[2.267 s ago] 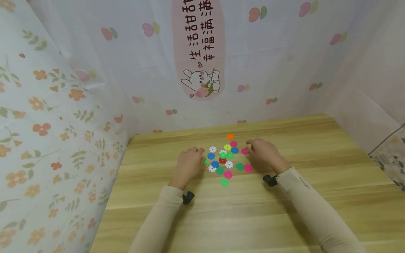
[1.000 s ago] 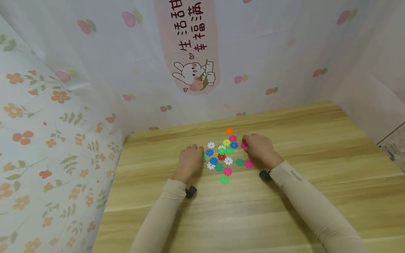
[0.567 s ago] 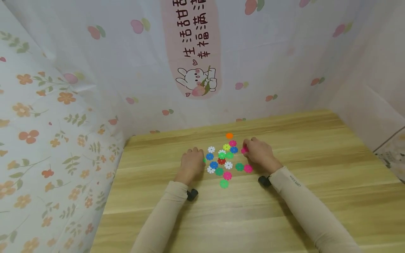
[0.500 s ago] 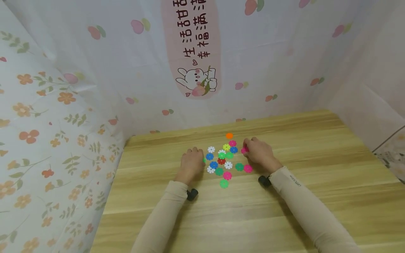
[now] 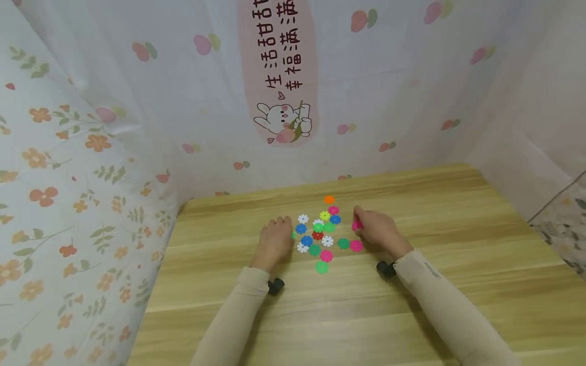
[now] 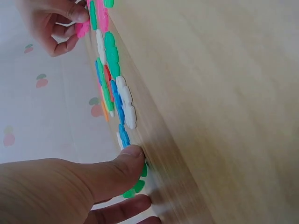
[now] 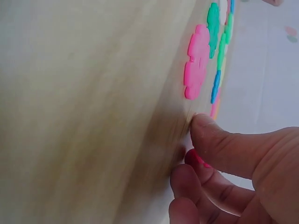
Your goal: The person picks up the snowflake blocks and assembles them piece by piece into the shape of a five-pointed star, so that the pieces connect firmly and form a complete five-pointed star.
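Note:
My left hand [image 5: 275, 239] is at the left side of a cluster of notched plastic snowflake discs on the table. Its thumb and fingers pinch a green disc [image 6: 135, 187], mostly covered by the hand. On the cluster's right side, my right hand [image 5: 376, 226] pinches a pink disc [image 5: 356, 225] between thumb and fingers; in the right wrist view only a sliver shows. Just below that hand lie another pink disc [image 5: 356, 246] and a dark green disc [image 5: 343, 243]. Blue disc [image 5: 300, 229] and white disc [image 5: 303, 218] are nearest the left hand.
Several more discs lie flat in the cluster, some overlapping, with an orange disc [image 5: 329, 200] at its far end. The wooden table [image 5: 320, 315] meets a printed curtain [image 5: 220, 127] at the back and left. Small black devices [image 5: 275, 286] sit on both wrists.
My right fingers have closed on the pink disc, which has since shifted slightly right and toward me. The left hand stays at its green disc. The head view has tilted a little.

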Tool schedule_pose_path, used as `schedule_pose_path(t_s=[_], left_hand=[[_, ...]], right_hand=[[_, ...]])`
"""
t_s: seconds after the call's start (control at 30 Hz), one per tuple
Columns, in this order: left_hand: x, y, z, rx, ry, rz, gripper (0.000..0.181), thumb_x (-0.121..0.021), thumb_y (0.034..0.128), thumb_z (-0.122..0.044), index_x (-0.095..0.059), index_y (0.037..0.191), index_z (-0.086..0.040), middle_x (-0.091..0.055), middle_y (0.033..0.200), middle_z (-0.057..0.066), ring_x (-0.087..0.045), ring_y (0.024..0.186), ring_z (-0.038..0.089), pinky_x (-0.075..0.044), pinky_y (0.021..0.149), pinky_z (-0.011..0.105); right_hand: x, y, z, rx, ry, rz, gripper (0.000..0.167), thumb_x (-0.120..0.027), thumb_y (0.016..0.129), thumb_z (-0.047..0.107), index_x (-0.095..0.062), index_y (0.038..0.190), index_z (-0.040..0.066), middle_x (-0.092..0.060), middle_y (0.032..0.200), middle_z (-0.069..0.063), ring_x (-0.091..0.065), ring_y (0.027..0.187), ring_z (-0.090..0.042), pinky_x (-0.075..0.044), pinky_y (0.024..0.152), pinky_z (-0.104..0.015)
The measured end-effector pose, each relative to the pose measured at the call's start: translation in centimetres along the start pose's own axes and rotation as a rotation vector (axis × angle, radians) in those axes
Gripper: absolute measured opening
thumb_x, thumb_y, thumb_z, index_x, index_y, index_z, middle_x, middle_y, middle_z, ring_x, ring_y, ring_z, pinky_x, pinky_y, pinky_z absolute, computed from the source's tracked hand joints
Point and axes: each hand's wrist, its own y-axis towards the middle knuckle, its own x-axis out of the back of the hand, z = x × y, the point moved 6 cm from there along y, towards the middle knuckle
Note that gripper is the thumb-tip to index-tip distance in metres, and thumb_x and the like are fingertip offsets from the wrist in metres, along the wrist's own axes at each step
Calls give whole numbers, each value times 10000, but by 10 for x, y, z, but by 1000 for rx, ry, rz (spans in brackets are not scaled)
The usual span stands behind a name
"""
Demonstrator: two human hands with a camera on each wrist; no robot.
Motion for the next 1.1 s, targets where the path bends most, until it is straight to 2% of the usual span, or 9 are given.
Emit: schedule_pose_path(t_s=[0.13, 0.23, 0.4, 0.53, 0.67, 0.77, 0.87, 0.97, 1.1], left_hand=[[-2, -2, -1, -28, 35, -4, 345, -672, 972, -263, -608, 1221, -33, -581, 1146, 140, -555, 1065, 325, -525, 840, 473], [-4, -4, 0, -45, 52, -10, 322, -678, 968, -252, -632, 1213, -47, -590, 1156, 137, -565, 1062, 325, -529, 831, 476], [3, -10, 1, -58, 30, -70, 219, -731, 926, -213, -654, 1089, -90, -649, 1020, 93, -633, 936, 285, -536, 751, 455], [17, -21, 0, -61, -31, -148, 168, -751, 915, -213, -631, 986, -119, -653, 829, 32, -624, 716, 193, -507, 590, 362], [36, -38, -10, -115, -102, -233, 191, -744, 919, -235, -601, 953, -113, -588, 683, -13, -489, 540, 123, -405, 456, 268], [53, -50, -20, -177, -159, -306, 197, -725, 926, -248, -594, 964, -106, -562, 670, -28, -431, 515, 108, -365, 437, 235], [69, -61, -29, -227, -215, -367, 171, -694, 945, -255, -603, 979, -114, -576, 706, -40, -437, 529, 97, -372, 447, 220], [80, -70, -35, -258, -257, -398, 142, -665, 968, -249, -607, 997, -123, -590, 744, -47, -455, 547, 93, -387, 462, 221], [88, -82, -42, -298, -305, -440, 109, -665, 974, -218, -621, 1016, -127, -621, 797, -42, -466, 580, 88, -403, 484, 218]], right_hand=[[3, -9, -1, -18, 18, 2, 191, -711, 934, 154, -541, 1016, 125, -564, 735, -6, -496, 617, -197, -409, 522, -324], [8, -15, -2, -20, 46, -18, 139, -682, 938, 126, -573, 1024, 124, -614, 785, -20, -543, 652, -203, -440, 542, -348], [22, -28, 3, 36, 146, -104, 154, -699, 921, 100, -618, 1050, 75, -660, 822, -30, -602, 701, -199, -497, 624, -390], [37, -37, 17, 87, 241, -155, 131, -716, 919, 121, -648, 1018, 70, -640, 757, 31, -580, 653, -136, -485, 613, -346], [54, -47, 35, 123, 318, -213, 102, -733, 904, 139, -663, 968, 100, -623, 718, 73, -562, 614, -102, -459, 577, -308], [68, -54, 48, 147, 373, -269, 94, -741, 898, 136, -671, 957, 113, -623, 723, 76, -562, 621, -111, -454, 572, -307], [78, -61, 57, 164, 438, -294, 92, -743, 904, 131, -677, 967, 123, -622, 734, 67, -563, 630, -134, -457, 565, -294], [82, -67, 64, 171, 560, -269, 94, -739, 917, 136, -677, 986, 124, -631, 747, 18, -571, 623, -192, -460, 548, -276], [85, -74, 69, 165, 789, -212, 107, -720, 935, 138, -667, 1013, 88, -629, 767, -111, -571, 626, -253, -465, 549, -272]])
